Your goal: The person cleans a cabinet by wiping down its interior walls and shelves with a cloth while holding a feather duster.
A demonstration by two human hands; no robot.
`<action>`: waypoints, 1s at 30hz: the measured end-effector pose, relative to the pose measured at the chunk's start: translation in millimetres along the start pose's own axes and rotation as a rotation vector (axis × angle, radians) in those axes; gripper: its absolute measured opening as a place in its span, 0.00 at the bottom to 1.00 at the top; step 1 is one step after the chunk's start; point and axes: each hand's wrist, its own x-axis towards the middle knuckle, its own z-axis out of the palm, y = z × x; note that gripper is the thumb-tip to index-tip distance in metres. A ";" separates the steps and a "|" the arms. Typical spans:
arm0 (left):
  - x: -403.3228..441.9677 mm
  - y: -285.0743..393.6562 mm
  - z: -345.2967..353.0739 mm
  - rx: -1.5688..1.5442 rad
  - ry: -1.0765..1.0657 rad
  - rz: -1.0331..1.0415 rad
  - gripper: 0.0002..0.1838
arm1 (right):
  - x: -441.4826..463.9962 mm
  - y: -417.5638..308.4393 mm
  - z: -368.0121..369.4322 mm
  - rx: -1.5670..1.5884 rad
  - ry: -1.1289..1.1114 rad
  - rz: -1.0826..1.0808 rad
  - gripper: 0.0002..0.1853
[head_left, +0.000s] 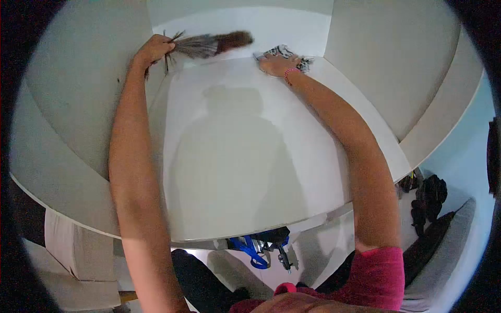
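My left hand (154, 50) is closed around the thin stalk end of a brushy bundle (206, 45), at the left back corner of a white shelf compartment. Grey-brown strands run to the right from my fist and end in a dark brown bushy tip, which looks slightly blurred. My right hand (279, 64) rests on a crumpled black-and-white patterned cloth (283, 51) near the back right corner, pressing it to the shelf surface. Part of the cloth sticks out beyond my fingers; the rest is hidden under the palm.
The white shelf board (235, 172) carries my shadow. Pale panels (391, 68) rise on both sides and at the back. Below the front edge are blue-handled scissors (250, 253) and other dark items. A grey cushion (443, 255) is at the lower right.
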 end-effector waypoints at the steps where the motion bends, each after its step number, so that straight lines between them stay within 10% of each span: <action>1: -1.1 9.0 2.9 -0.121 0.046 -0.051 0.13 | 1.9 -2.5 6.1 0.009 0.001 0.005 0.33; 6: 23.1 58.5 22.4 -0.352 0.005 -0.057 0.13 | -27.0 -60.6 7.2 0.254 -0.113 -0.972 0.32; 9: 37.8 95.2 29.8 -0.578 -0.030 0.046 0.15 | -43.7 -74.2 1.8 0.117 -0.014 -0.873 0.33; 11: 55.4 112.1 31.8 -0.745 0.093 0.009 0.17 | -31.6 -63.6 -6.2 -0.037 -0.075 -0.119 0.39; 17: 47.9 132.7 3.9 -0.894 0.061 -0.067 0.11 | 9.0 21.8 -13.7 0.143 -0.097 -0.113 0.39; 19: 39.1 134.1 6.0 -0.989 0.092 -0.063 0.11 | 21.0 44.3 -3.4 0.343 -0.110 -0.736 0.30; 21: 62.0 96.9 19.7 -0.971 0.095 0.049 0.16 | 29.4 51.3 2.4 0.337 -0.080 -0.705 0.24; 25: 66.5 78.1 21.2 -0.971 0.121 0.012 0.15 | 96.8 91.2 14.7 -0.161 -0.026 -0.179 0.31; 30: 73.1 63.8 25.2 -0.983 0.090 0.010 0.14 | 26.2 103.2 -18.8 -0.013 -0.011 0.218 0.43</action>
